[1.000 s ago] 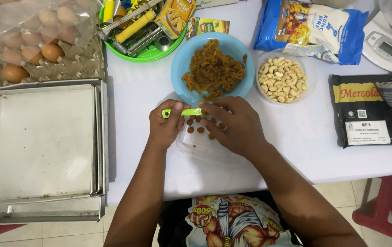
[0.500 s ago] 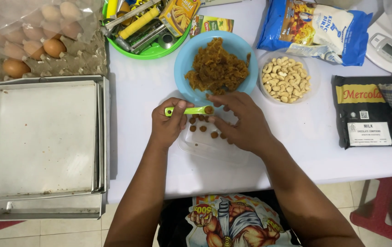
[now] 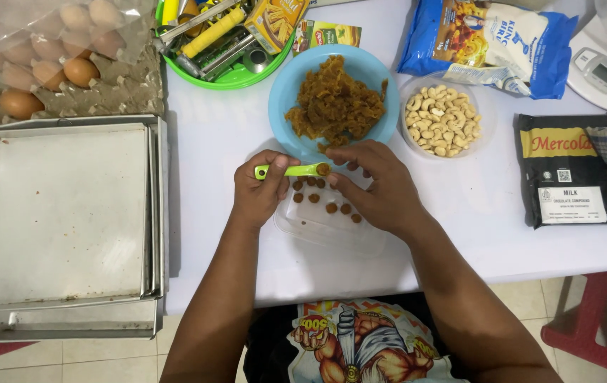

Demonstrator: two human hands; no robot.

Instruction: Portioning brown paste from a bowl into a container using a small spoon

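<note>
My left hand (image 3: pixel 257 190) grips a small green measuring spoon (image 3: pixel 291 170) by its handle, its bowl filled with brown paste. My right hand (image 3: pixel 374 186) rests beside the spoon's bowl, fingertips touching the paste there. Under both hands lies a clear plastic tray (image 3: pixel 318 228) with several small brown balls (image 3: pixel 330 208) on it. Just beyond stands a blue bowl (image 3: pixel 286 92) heaped with brown filling (image 3: pixel 335 103).
A clear bowl of cashews (image 3: pixel 440 117) sits right of the blue bowl. Stacked metal baking trays (image 3: pixel 62 220) lie at the left, an egg carton (image 3: pixel 48 71) behind them. A green basket of tools (image 3: pixel 222 42), a blue flour bag (image 3: pixel 488 39), a black chocolate pack (image 3: pixel 576 170) and a scale (image 3: pixel 605 71) ring the table.
Both hands and the spoon stay in nearly the same spot above the tray. My right fingers have shifted slightly at the spoon's bowl.
</note>
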